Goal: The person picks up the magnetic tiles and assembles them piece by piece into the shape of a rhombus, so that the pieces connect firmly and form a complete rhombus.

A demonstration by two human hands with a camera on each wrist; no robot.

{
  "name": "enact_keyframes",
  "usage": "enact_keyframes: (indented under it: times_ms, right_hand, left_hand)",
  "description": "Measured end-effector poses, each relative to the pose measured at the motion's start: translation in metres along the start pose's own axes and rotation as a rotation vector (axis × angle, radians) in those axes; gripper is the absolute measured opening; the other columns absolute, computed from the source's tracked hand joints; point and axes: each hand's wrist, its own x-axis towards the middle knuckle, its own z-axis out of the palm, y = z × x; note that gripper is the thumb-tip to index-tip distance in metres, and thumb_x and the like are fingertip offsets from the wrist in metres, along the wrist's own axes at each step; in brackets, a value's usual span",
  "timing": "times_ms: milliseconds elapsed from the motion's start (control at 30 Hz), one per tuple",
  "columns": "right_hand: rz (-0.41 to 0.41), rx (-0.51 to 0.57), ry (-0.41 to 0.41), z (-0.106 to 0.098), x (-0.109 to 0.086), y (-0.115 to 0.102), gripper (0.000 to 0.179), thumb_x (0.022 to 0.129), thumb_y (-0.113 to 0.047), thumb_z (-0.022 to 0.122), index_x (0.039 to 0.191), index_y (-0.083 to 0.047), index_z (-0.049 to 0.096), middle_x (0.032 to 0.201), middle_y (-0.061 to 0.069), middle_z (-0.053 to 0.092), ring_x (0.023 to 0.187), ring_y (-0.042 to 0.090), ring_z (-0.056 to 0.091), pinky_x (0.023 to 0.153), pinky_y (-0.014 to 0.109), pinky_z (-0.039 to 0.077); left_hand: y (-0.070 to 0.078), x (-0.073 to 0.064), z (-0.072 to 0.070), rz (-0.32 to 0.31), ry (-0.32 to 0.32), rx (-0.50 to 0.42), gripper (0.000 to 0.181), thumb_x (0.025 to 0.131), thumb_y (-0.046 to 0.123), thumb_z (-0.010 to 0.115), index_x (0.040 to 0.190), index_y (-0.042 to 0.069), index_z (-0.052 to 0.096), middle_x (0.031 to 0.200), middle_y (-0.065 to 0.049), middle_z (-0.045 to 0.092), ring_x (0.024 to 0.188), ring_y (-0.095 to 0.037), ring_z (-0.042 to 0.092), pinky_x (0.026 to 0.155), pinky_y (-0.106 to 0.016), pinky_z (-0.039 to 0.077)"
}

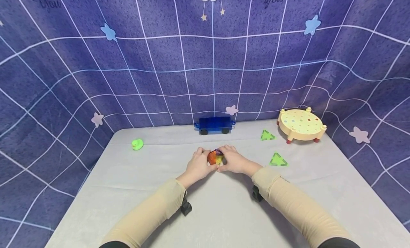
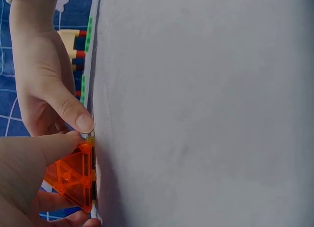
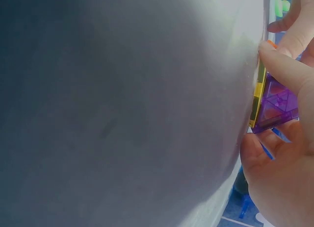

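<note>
Mid-table in the head view, both hands meet over a small cluster of translucent magnetic tiles. My left hand grips the orange triangular tile, thumb at one edge and fingers at the other. My right hand holds the purple triangular tile between thumb and fingers. A yellow tile lies flat on the table along the lower edges of both, and the orange and purple ones stand up from it, leaning. The two thumbs are close together at the near side. Fingers partly hide the cluster.
Behind the hands stands a blue wheeled car base. Two green triangular tiles lie to the right, near a round cream pegged stand. A green toy duck sits at left. A blue patterned curtain borders the table.
</note>
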Motion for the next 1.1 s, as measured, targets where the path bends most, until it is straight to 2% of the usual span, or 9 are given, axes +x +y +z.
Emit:
enact_keyframes:
  times_ms: [200, 333, 567, 733, 867, 1100]
  right_hand:
    - [0.005, 0.007, 0.002, -0.001, -0.001, -0.002, 0.081, 0.077, -0.025, 0.090, 0.139, 0.007, 0.049, 0.130, 0.020, 0.056, 0.124, 0.035, 0.049, 0.111, 0.051, 0.035]
    - [0.002, 0.018, 0.003, -0.003, -0.002, -0.004, 0.082, 0.077, -0.024, 0.090, 0.140, 0.008, 0.048, 0.133, 0.021, 0.055, 0.127, 0.035, 0.049, 0.113, 0.053, 0.031]
    - [0.023, 0.007, -0.002, -0.007, -0.007, -0.001, 0.084, 0.079, -0.025, 0.088, 0.143, 0.010, 0.045, 0.137, 0.024, 0.053, 0.125, 0.041, 0.047, 0.111, 0.053, 0.035]
    - [0.049, -0.007, -0.004, -0.013, -0.013, 0.008, 0.076, 0.084, -0.026, 0.083, 0.142, 0.008, 0.048, 0.139, 0.024, 0.052, 0.127, 0.044, 0.046, 0.111, 0.055, 0.035]
    - [0.059, -0.027, -0.014, -0.019, -0.022, 0.016, 0.069, 0.090, -0.028, 0.078, 0.141, 0.008, 0.049, 0.140, 0.024, 0.052, 0.130, 0.045, 0.045, 0.112, 0.055, 0.034]
    - [0.072, -0.035, -0.039, -0.033, -0.042, 0.028, 0.063, 0.093, -0.026, 0.074, 0.139, 0.010, 0.050, 0.142, 0.029, 0.050, 0.134, 0.048, 0.043, 0.114, 0.057, 0.031]
  left_hand:
    - [-0.003, 0.002, -0.001, 0.100, 0.018, -0.017, 0.069, 0.082, 0.040, 0.079, 0.135, 0.002, 0.059, 0.129, -0.014, 0.061, 0.112, -0.034, 0.058, 0.094, -0.046, 0.050]
    - [-0.004, 0.003, -0.003, 0.121, 0.017, -0.005, 0.065, 0.081, 0.037, 0.077, 0.132, 0.002, 0.059, 0.123, -0.014, 0.064, 0.106, -0.032, 0.060, 0.089, -0.045, 0.051]
    - [-0.011, 0.003, -0.004, 0.079, 0.043, 0.028, 0.059, 0.079, 0.038, 0.080, 0.124, 0.004, 0.062, 0.113, -0.011, 0.066, 0.100, -0.032, 0.061, 0.081, -0.045, 0.053]
    - [-0.021, -0.001, -0.009, 0.022, 0.053, -0.001, 0.055, 0.076, 0.040, 0.082, 0.117, 0.009, 0.064, 0.104, -0.006, 0.065, 0.093, -0.029, 0.060, 0.074, -0.043, 0.051]
    - [-0.032, -0.006, -0.017, -0.016, 0.054, -0.027, 0.054, 0.074, 0.040, 0.083, 0.115, 0.009, 0.065, 0.102, -0.006, 0.065, 0.094, -0.030, 0.059, 0.075, -0.043, 0.050]
    - [-0.054, -0.011, -0.025, -0.058, 0.073, -0.045, 0.058, 0.073, 0.042, 0.085, 0.117, 0.008, 0.065, 0.106, -0.008, 0.067, 0.097, -0.032, 0.060, 0.079, -0.044, 0.050]
